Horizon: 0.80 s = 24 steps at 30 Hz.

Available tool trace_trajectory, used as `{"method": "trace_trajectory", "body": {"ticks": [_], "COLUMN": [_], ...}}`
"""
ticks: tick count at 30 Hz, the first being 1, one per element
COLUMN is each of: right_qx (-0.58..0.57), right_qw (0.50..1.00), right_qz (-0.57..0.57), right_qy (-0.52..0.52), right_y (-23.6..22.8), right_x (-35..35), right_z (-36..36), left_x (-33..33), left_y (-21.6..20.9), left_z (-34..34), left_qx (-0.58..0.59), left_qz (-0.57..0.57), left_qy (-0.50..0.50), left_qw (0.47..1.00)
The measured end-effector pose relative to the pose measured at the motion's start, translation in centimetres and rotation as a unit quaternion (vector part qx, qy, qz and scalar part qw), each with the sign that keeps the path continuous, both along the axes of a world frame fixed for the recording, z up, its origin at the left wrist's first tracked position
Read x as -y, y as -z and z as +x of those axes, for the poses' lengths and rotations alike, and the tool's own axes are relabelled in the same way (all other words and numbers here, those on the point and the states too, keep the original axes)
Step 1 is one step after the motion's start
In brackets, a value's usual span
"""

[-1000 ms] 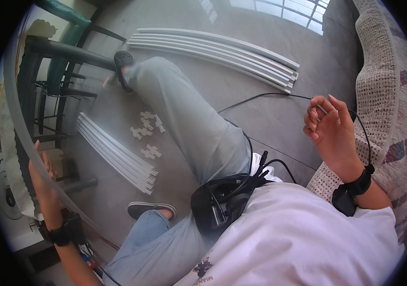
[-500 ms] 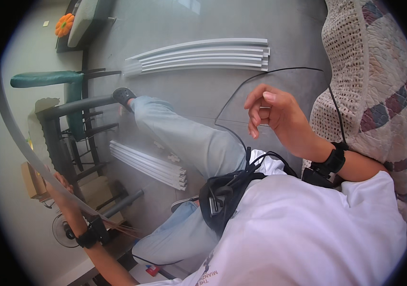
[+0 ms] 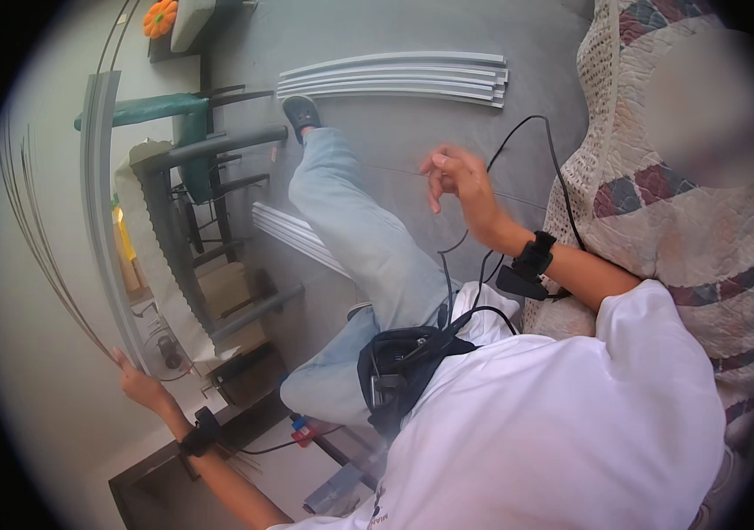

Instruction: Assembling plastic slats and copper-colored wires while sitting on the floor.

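My left hand (image 3: 140,385) is closed round the lower end of a long grey channel strip (image 3: 100,212), which rises steeply away from it. Several thin, dark, bendy rods (image 3: 47,247) also run up from this hand, fanning out left of the strip. My right hand (image 3: 462,184) hangs in the air over the floor, holding nothing, its fingers loosely bent and a little blurred. Past my outstretched leg lies a bundle of white channel strips (image 3: 395,78) on the floor. A second bundle of white strips (image 3: 296,235) is partly hidden behind that leg.
A quilted cover (image 3: 651,238) with a lace edge drapes along the right. To the left stand a cloth-topped table (image 3: 184,291) and a green-covered chair (image 3: 187,150). A black cable (image 3: 555,159) loops beside my right arm. A black pouch (image 3: 399,371) sits at my waist.
My left hand has moved lower in the picture, and the strip stands straighter. The thin rods now spread out beside it. My right hand has shifted left, and the whole view has swung.
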State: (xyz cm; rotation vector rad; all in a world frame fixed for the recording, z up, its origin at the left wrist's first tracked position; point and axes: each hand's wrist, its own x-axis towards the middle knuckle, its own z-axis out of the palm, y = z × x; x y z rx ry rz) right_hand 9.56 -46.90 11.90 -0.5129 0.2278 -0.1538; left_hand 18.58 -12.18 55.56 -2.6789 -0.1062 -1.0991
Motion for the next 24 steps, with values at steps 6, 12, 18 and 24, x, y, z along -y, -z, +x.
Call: {"method": "trace_trajectory", "body": {"ticks": [6, 12, 18, 24], "right_qx": [0.000, -0.011, 0.031, 0.031], "right_qw": [0.999, 0.998, 0.999, 0.999], "right_qz": [0.042, 0.039, 0.012, -0.010], "right_qy": [-0.019, -0.049, 0.001, -0.023], "right_y": [-0.1, -1.2, -1.2, -0.7], "right_x": [-0.5, -0.3, 0.0, -0.6], "right_z": [0.2, 0.7, 1.2, 1.4], "left_x": [1.3, -3.3, -2.5, 5.4], "left_y": [-2.0, -1.5, 0.6, 2.5], "left_z": [-4.6, -4.3, -3.1, 0.3], "left_qx": [0.025, 0.022, -0.005, 0.031], "left_qz": [-0.037, -0.070, 0.010, -0.017], "left_qy": [-0.068, -0.093, -0.084, -0.135], "left_qw": [0.997, 0.993, 0.996, 0.990]}}
